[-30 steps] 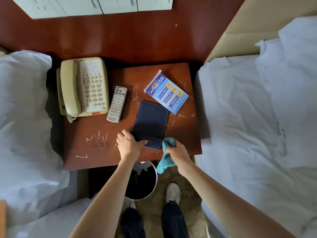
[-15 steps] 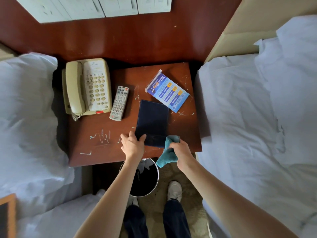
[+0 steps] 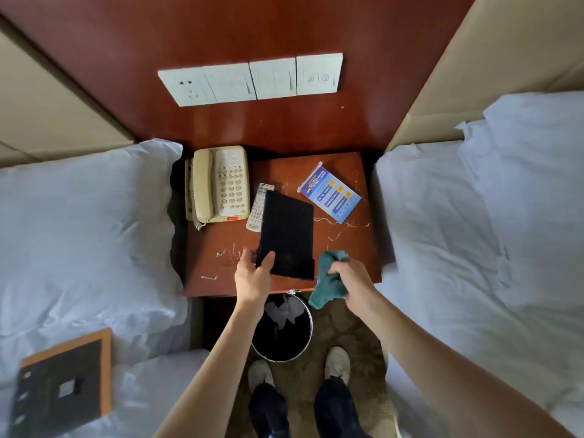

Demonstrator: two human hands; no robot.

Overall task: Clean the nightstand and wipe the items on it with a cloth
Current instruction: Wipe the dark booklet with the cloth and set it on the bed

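Observation:
The reddish wooden nightstand [image 3: 221, 248] carries white scribble marks. My left hand [image 3: 252, 276] grips the near left corner of a dark navy folder [image 3: 287, 232], raised and tilted above the top so it covers part of the grey remote [image 3: 256, 213]. My right hand [image 3: 350, 279] is closed on a bunched teal cloth [image 3: 330, 286] at the nightstand's front edge, just right of the folder. A cream telephone [image 3: 219, 184] sits at the back left. A blue leaflet in a clear stand [image 3: 330, 192] lies at the back right.
White beds [image 3: 88, 232] [image 3: 474, 232] flank the nightstand on both sides. A black waste bin [image 3: 281, 330] stands on the carpet under the front edge, by my shoes. A dark orange-edged board [image 3: 63, 384] lies on the left bed. Wall switches [image 3: 252, 79] are above.
My left hand has lifted the navy folder off the nightstand and tilted it up, so it now overlaps the remote. The right hand keeps the cloth beside it. My head view has pulled back.

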